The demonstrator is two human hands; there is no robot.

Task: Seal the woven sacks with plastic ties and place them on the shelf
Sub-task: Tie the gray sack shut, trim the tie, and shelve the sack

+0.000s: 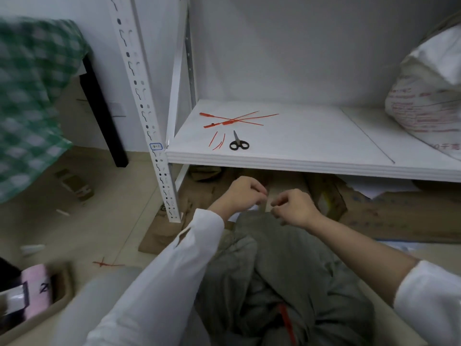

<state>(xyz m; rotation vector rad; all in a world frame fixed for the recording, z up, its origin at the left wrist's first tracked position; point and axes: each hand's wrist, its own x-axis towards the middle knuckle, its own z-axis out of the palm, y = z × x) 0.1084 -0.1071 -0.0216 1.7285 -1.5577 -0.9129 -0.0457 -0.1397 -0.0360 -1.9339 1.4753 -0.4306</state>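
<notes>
A grey-green sack (279, 265) lies crumpled on the floor in front of me, with a red tie (287, 320) showing among its near folds. My left hand (245, 193) and my right hand (295, 208) are close together at its far top edge, fingers curled and pinching the fabric there. On the white shelf (311, 156), three long red plastic ties (237, 118) lie crossed at the left. Below them are short cut-off tie pieces (218, 141) and black scissors (239, 144). A filled white woven sack (429, 96) with red print rests on the shelf's right end.
The shelf's perforated white upright (159, 156) stands just left of my hands. Flattened cardboard (374, 213) covers the floor under the shelf. A green checked cloth (32, 101) hangs over a black table at left. A box with pink items (37, 290) sits at bottom left.
</notes>
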